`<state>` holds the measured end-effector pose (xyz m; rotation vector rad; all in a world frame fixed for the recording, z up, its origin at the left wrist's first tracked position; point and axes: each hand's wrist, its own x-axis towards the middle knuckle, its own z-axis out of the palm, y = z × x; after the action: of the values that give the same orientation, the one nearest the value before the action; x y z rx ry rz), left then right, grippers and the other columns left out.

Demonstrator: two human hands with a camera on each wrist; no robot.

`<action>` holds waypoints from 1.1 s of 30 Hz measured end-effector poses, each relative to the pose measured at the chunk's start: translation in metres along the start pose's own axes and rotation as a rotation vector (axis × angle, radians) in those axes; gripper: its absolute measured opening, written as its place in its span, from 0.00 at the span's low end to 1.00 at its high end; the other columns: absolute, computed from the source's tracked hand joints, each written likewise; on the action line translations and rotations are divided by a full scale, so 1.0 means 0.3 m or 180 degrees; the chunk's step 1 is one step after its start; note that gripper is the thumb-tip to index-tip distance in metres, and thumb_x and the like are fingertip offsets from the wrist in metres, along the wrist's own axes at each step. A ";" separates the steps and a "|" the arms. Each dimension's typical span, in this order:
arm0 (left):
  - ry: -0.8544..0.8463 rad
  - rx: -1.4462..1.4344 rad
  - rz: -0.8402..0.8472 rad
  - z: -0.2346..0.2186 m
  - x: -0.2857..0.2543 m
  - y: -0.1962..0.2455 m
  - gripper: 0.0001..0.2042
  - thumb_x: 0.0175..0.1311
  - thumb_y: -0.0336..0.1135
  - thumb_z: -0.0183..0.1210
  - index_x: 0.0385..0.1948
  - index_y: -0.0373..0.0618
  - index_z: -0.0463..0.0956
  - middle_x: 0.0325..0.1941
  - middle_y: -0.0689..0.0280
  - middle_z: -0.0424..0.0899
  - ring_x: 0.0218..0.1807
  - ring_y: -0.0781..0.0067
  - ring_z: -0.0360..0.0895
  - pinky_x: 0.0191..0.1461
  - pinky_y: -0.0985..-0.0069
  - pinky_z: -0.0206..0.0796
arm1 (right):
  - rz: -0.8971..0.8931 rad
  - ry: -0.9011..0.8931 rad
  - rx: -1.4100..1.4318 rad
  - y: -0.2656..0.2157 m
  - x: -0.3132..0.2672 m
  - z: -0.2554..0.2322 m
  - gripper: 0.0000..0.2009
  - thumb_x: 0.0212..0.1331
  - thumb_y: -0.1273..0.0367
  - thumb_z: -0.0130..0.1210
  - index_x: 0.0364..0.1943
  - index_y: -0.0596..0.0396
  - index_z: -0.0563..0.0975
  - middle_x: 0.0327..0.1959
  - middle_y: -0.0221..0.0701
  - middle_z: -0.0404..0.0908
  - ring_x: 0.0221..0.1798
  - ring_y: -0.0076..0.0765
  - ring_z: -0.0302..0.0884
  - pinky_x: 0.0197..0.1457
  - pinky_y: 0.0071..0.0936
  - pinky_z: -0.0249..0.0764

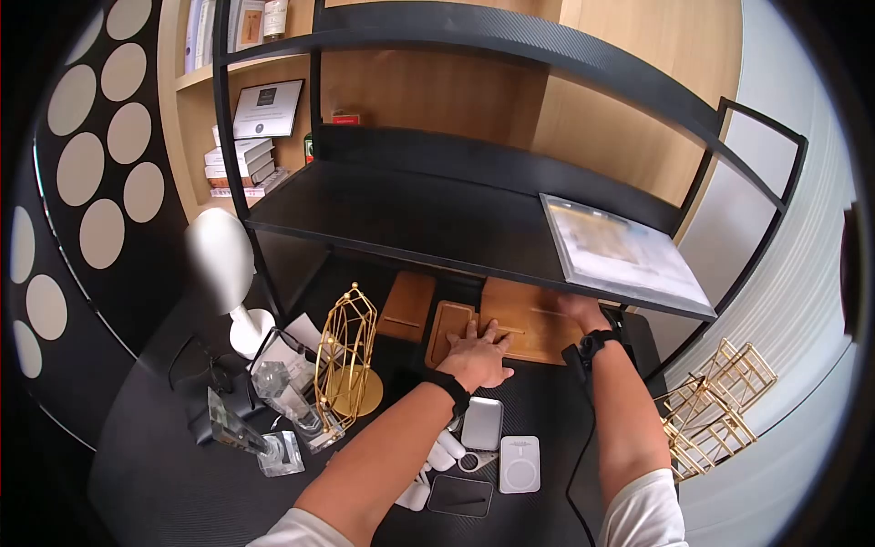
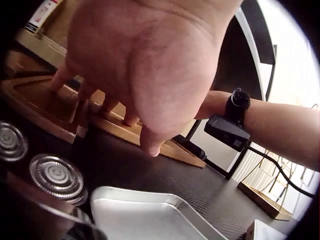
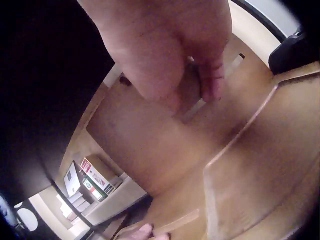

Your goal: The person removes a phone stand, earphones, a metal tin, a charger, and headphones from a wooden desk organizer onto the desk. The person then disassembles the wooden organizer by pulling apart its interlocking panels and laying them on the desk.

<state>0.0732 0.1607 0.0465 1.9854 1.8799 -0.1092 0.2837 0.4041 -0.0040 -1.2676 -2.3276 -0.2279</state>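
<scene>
My left hand [image 1: 476,357] lies spread, palm down, with fingertips on a small rimmed wooden tray [image 1: 441,339] and the larger wooden board [image 1: 533,346] beside it. The left wrist view shows those straight fingers touching the wood, thumb over the board's near edge. Under the shelf, my right hand [image 1: 581,310] is at the right end of the wooden boards. In the right wrist view its bent fingers [image 3: 212,82] and thumb come down on either side of a slot [image 3: 239,62] in the wood. Another slotted wooden piece [image 1: 407,305] sits left of the tray.
A black shelf [image 1: 401,205] overhangs the boards, with a picture panel [image 1: 629,251] on its right end. Gold wire ornaments [image 1: 346,356] and crystal trophies [image 1: 283,401] stand at left. White cases [image 1: 519,465] and a grey metal tray [image 1: 483,424] lie in front; a cable [image 1: 570,483] trails at right.
</scene>
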 end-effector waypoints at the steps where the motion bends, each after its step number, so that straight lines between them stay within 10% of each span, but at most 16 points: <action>1: -0.0012 0.0087 -0.0020 0.000 -0.004 0.001 0.37 0.77 0.62 0.48 0.84 0.71 0.46 0.90 0.67 0.36 0.89 0.46 0.33 0.85 0.33 0.33 | 0.0023 -0.0010 0.0003 0.007 0.014 0.003 0.23 0.70 0.53 0.53 0.64 0.42 0.79 0.71 0.41 0.75 0.73 0.55 0.72 0.71 0.47 0.73; 33: 0.0061 0.0093 -0.0046 0.005 0.012 0.001 0.35 0.76 0.56 0.52 0.83 0.72 0.52 0.90 0.69 0.41 0.88 0.43 0.38 0.83 0.29 0.39 | 0.0411 -0.0087 -0.0087 -0.030 -0.032 -0.035 0.23 0.70 0.51 0.53 0.64 0.42 0.79 0.70 0.40 0.77 0.72 0.54 0.72 0.70 0.46 0.74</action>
<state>0.0742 0.1635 0.0443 1.9991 1.9155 -0.1228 0.2840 0.3881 0.0013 -1.4367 -2.2619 -0.2011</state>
